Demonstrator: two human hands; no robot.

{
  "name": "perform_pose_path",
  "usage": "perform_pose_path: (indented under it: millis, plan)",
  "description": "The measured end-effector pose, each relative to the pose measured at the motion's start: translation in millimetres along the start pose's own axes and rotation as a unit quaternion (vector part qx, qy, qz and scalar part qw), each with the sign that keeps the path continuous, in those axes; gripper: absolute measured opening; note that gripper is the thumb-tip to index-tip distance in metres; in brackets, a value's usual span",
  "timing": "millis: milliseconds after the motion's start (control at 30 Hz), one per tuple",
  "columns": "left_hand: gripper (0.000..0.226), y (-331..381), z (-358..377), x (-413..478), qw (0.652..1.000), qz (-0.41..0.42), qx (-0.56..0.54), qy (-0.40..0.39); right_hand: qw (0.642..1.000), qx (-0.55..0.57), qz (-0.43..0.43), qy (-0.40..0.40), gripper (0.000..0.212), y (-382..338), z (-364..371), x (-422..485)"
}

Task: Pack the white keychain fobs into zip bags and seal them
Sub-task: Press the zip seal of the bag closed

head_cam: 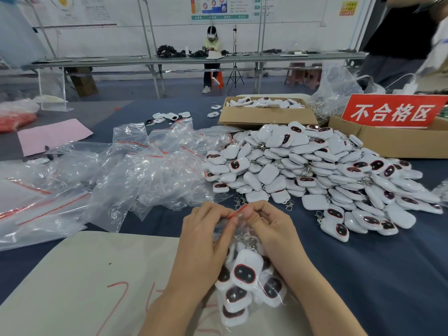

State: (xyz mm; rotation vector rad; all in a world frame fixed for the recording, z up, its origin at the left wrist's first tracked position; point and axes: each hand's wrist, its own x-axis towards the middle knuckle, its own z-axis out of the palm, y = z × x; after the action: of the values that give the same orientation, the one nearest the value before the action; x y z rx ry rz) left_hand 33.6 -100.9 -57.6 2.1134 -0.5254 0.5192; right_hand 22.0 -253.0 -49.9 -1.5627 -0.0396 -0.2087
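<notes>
1. The table (363, 275), covered in blue cloth, is carrying all the stock. A beige board (84, 275) is lying along its near edge, under the hands.
2. The heap of white fobs (315, 170) is lying ahead and to the right, nearer the right hand. Its closest fobs are sitting near that hand's knuckles.
3. The pile of empty bags (145, 170) is lying ahead and to the left, nearer the left hand but apart from it.
4. The filled bag (244, 275) is lying between the two forearms. Its long axis is running from the fingertips back toward the person, with its mouth at the far end. Several fobs are showing through the film, and their key rings are bunching just below the mouth.
5. The left hand (206, 238) is grasping, its fingers curled and pinching the left part of the bag's mouth. The right hand (269, 229) is likewise grasping, thumb and fingers pinching the right part.
6. The red zip strip (238, 211) is running between the two sets of fingertips, low at the left and rising to the right, crosswise to the bag's long axis.
   - Judgement: sealing appears to be in hand.
   - The coming press should be travelling sideways along this strip, not down the bag.
   - Whether any length is already closed cannot be told.
</notes>
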Motion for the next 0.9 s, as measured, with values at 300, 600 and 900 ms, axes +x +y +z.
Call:
perform_pose_path:
  millis: [300, 600, 900]
  plan:
    - [0.027, -1.2, -0.9, -1.3, 0.999, -0.027, -0.029, -0.015, 0.999, -0.051, -0.001, -0.003, 0.015, 0.5, 3.1, -0.5]
    - [0.012, -2.2, -1.4, -0.2, 1.000, -0.014, -0.014, -0.023, 0.997, -0.064, -0.003, 0.046, 0.020, -2.4, 2.0, -1.0]
    - [0.011, -5.2, -3.1, 0.7, 0.999, -0.015, -0.019, -0.023, 0.993, 0.012, 0.051, 0.105, 0.019, -1.6, -9.0, 1.7]
